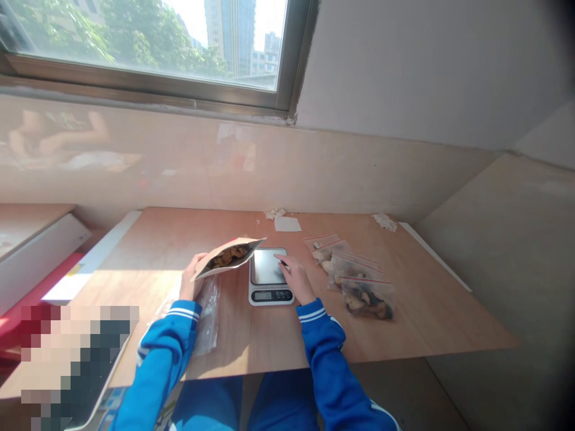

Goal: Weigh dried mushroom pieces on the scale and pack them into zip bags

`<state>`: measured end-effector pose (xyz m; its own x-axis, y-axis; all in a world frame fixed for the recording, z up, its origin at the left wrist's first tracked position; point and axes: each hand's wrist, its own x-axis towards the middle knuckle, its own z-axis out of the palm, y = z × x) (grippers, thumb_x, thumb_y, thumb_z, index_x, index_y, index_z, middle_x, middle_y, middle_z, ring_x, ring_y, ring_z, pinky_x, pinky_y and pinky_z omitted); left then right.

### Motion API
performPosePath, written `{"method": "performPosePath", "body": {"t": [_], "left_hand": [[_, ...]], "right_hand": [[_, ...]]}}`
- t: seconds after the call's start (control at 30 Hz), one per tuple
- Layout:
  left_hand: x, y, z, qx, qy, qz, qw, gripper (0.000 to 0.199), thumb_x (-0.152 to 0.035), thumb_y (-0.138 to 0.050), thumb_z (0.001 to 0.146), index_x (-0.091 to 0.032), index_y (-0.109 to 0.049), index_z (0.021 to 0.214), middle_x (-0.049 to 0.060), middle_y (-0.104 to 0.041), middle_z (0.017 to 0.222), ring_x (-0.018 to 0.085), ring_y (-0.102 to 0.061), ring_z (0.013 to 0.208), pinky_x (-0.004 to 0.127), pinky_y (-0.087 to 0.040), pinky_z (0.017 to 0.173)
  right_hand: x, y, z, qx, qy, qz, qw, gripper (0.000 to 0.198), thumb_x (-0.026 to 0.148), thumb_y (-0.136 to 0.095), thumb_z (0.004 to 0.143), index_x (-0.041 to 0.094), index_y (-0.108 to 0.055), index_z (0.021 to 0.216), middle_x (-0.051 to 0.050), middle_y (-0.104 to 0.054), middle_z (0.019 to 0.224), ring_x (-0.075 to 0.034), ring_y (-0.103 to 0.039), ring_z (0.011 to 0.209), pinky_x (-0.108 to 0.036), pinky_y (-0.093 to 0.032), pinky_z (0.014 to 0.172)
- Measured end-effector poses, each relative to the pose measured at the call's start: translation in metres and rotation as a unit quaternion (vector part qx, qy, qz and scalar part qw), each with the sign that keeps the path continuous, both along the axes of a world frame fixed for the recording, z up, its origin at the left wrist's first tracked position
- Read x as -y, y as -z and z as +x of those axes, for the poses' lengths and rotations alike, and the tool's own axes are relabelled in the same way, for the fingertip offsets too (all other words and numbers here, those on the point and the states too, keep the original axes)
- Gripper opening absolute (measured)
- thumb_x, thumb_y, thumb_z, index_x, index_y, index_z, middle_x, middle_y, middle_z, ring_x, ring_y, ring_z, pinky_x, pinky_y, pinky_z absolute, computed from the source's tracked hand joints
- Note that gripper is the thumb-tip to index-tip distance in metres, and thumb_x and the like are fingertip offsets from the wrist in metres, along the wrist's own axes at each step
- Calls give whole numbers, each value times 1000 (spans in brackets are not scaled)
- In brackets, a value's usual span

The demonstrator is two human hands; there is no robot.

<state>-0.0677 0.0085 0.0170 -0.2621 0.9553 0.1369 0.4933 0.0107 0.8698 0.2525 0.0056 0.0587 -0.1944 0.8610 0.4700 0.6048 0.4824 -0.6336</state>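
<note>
My left hand (191, 278) grips an opened kraft paper bag (204, 265) by its left side. The bag is tilted with its mouth toward me, and brown dried pieces (229, 256) fill it, perhaps dried mushroom slices. Over the steel plate of a white digital scale (270, 293) is my right hand (296, 278), its fingers pinched together. Something small and dark shows at those fingertips, too small to name. No pieces can be seen lying on the scale's plate. Below my left wrist lie clear plastic bags (209, 317), partly covered by my sleeve.
Several zip bags (368, 299) holding dried pieces overlap on the table (426, 299), right of the scale. A white paper (287, 224) and crumpled tissue (275, 214) lie by the back wall, more tissue (385, 222) at the far right. A blurred-out patch (85, 359) covers the lower left.
</note>
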Motion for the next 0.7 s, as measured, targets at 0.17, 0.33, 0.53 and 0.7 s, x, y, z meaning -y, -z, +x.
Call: {"method": "performPosePath", "body": {"t": [0.17, 0.33, 0.53, 0.7], "left_hand": [[2, -9, 2, 4, 21, 9, 1000, 38, -39, -54, 78, -20, -61, 109, 3, -68, 108, 23, -61, 102, 31, -46, 88], [3, -9, 4, 19, 22, 9, 1000, 44, -42, -58, 73, -20, -60, 111, 5, -69, 105, 24, -63, 97, 33, -47, 86], [4, -10, 5, 16, 40, 30, 999, 39, -37, -57, 75, -20, -59, 110, 5, -69, 103, 24, -63, 96, 34, -48, 86], [1, -3, 6, 25, 20, 40, 999, 35, -32, -56, 74, -20, -61, 107, 4, -69, 104, 23, -64, 96, 34, -49, 86]], "right_hand": [[22, -39, -43, -70, 24, 89, 993, 27, 20, -43, 95, 19, -58, 116, -11, -63, 106, -21, -59, 102, -39, -52, 89], [53, -92, -77, -4, -89, 167, 982, 34, 9, -37, 94, 22, -57, 117, -9, -62, 106, -20, -57, 105, -38, -50, 93], [37, -114, -85, 133, -132, 70, 980, 37, 3, -35, 90, 18, -66, 105, -9, -67, 105, -19, -60, 105, -34, -52, 91], [21, -101, -97, 222, -156, -74, 960, 34, 6, -50, 81, 10, -65, 110, -16, -67, 116, -27, -61, 110, -42, -49, 98]]}}
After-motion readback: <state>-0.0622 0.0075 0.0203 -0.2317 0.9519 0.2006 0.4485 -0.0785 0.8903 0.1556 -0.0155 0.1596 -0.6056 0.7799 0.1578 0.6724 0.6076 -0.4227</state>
